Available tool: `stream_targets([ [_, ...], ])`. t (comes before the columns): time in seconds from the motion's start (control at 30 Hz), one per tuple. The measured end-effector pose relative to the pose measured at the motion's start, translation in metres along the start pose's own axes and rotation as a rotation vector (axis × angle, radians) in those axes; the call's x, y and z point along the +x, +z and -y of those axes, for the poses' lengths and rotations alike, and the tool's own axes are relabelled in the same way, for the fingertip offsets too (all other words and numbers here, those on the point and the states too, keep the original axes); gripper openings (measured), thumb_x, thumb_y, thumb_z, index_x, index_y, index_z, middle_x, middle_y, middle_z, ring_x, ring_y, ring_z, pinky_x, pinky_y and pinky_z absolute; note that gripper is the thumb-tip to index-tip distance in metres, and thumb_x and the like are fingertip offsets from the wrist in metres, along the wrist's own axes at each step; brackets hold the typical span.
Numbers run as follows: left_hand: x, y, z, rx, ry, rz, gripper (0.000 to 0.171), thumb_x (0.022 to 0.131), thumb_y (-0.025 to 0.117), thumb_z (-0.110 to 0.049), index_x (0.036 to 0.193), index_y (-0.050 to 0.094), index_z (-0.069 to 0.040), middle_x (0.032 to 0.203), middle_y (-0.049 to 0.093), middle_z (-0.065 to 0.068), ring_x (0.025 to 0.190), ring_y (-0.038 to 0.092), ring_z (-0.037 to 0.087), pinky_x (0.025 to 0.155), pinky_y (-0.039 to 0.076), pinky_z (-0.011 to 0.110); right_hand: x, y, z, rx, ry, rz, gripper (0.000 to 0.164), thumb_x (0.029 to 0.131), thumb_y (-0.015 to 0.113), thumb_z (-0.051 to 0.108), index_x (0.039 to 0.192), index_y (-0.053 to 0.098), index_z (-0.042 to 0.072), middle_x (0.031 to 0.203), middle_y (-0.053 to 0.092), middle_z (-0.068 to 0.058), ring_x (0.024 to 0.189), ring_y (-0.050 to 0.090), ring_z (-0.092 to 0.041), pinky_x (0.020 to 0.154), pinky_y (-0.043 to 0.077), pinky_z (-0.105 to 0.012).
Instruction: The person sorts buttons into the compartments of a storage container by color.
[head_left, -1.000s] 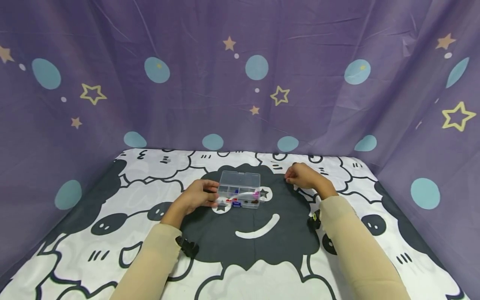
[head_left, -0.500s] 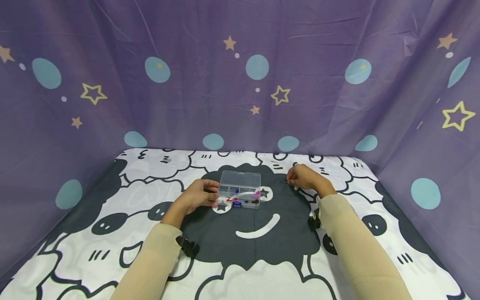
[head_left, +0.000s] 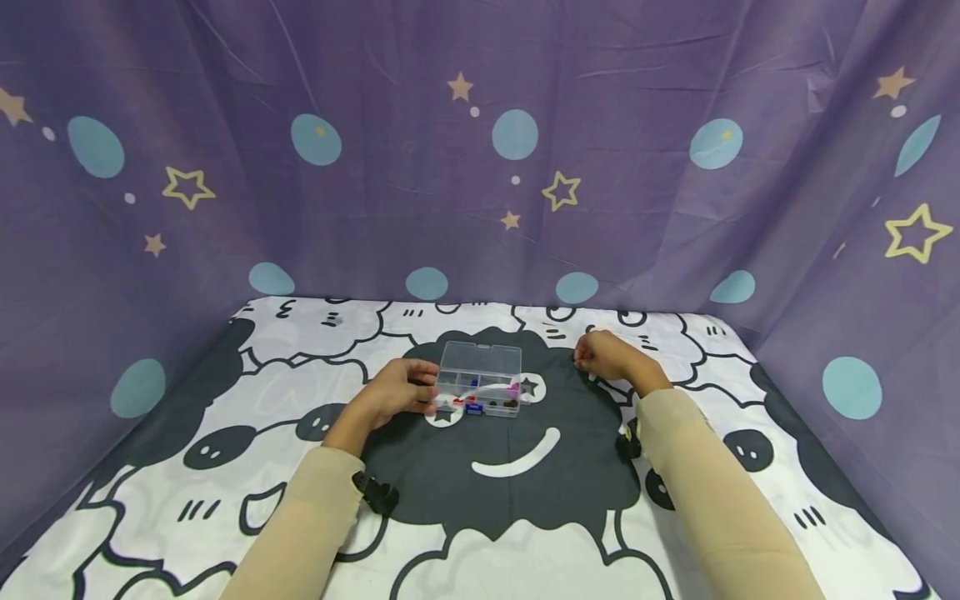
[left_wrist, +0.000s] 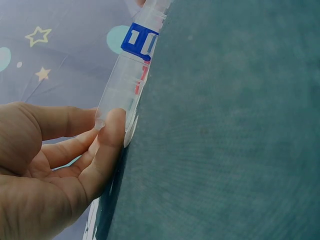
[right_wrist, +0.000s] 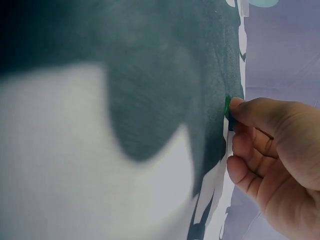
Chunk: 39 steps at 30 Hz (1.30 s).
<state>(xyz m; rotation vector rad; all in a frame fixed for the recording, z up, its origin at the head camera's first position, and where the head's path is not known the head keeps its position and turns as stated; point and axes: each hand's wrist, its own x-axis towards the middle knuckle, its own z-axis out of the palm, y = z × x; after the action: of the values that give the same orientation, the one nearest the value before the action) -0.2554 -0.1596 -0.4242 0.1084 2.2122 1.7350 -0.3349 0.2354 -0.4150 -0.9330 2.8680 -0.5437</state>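
Note:
A clear plastic compartment box [head_left: 467,381] lies on the cloth with its lid [head_left: 480,357] swung up at the back. Small blue, red, pink and brown pieces show inside, and a blue latch [left_wrist: 140,41] sits on its front. My left hand [head_left: 390,388] holds the box's left end between thumb and fingers. To the right of the box, my right hand [head_left: 604,353] is low over the cloth. In the right wrist view its thumb and fingertips pinch a small green piece [right_wrist: 227,105], mostly hidden, so its kind cannot be told.
A cloth [head_left: 510,500] printed with black and white sheep covers the table. Purple curtains [head_left: 420,217] with stars and blue ovals hang behind and at both sides. Each forearm wears a black wrist camera.
My right hand has shifted very slightly to the right, its fingertips still low at the cloth. The left hand and the box stay in place.

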Motion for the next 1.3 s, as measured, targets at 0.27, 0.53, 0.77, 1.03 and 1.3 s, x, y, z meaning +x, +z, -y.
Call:
stream_targets([
  [0.27, 0.001, 0.000, 0.002, 0.003, 0.014, -0.001, 0.049, 0.095, 0.065, 0.011, 0.143, 0.052, 0.006, 0.130, 0.053, 0.025, 0.096, 0.068, 0.028, 0.079, 0.065, 0.036, -0.002, 0.001, 0.000, 0.009, 0.001, 0.005, 0.006, 0.092, 0.064, 0.000, 0.088, 0.068, 0.002, 0.075, 0.062, 0.000, 0.068, 0.052, -0.012, 0.066, 0.049, -0.030],
  [0.53, -0.001, -0.001, 0.001, 0.005, 0.014, -0.002, 0.050, 0.096, 0.064, 0.011, 0.144, 0.051, 0.007, 0.132, 0.052, 0.027, 0.097, 0.068, 0.028, 0.080, 0.065, 0.037, -0.004, 0.000, 0.003, 0.012, -0.021, -0.011, 0.009, 0.092, 0.063, -0.001, 0.085, 0.064, 0.004, 0.072, 0.057, 0.002, 0.066, 0.050, -0.011, 0.064, 0.045, -0.028],
  [0.77, -0.001, -0.001, 0.000, 0.004, 0.010, -0.001, 0.050, 0.095, 0.064, 0.011, 0.144, 0.051, 0.007, 0.133, 0.052, 0.027, 0.097, 0.068, 0.027, 0.080, 0.065, 0.037, 0.001, -0.001, 0.011, 0.002, -0.032, -0.023, 0.011, 0.094, 0.062, 0.001, 0.085, 0.062, 0.007, 0.070, 0.054, 0.004, 0.065, 0.049, -0.010, 0.065, 0.045, -0.029],
  [1.03, -0.001, 0.000, 0.000, 0.003, 0.008, 0.001, 0.050, 0.095, 0.064, 0.011, 0.143, 0.051, 0.007, 0.133, 0.051, 0.027, 0.097, 0.068, 0.028, 0.080, 0.065, 0.038, 0.010, 0.002, 0.023, 0.008, -0.071, -0.043, 0.006, 0.092, 0.063, 0.000, 0.087, 0.064, 0.004, 0.070, 0.056, 0.004, 0.064, 0.049, -0.010, 0.064, 0.047, -0.029],
  [1.3, 0.000, 0.001, 0.001, 0.000, 0.009, 0.002, 0.050, 0.095, 0.065, 0.011, 0.143, 0.051, 0.007, 0.132, 0.052, 0.027, 0.096, 0.068, 0.028, 0.079, 0.065, 0.038, 0.018, 0.005, 0.046, -0.008, -0.150, -0.048, 0.008, 0.093, 0.064, -0.001, 0.088, 0.065, 0.005, 0.076, 0.059, 0.001, 0.069, 0.050, -0.011, 0.065, 0.048, -0.031],
])
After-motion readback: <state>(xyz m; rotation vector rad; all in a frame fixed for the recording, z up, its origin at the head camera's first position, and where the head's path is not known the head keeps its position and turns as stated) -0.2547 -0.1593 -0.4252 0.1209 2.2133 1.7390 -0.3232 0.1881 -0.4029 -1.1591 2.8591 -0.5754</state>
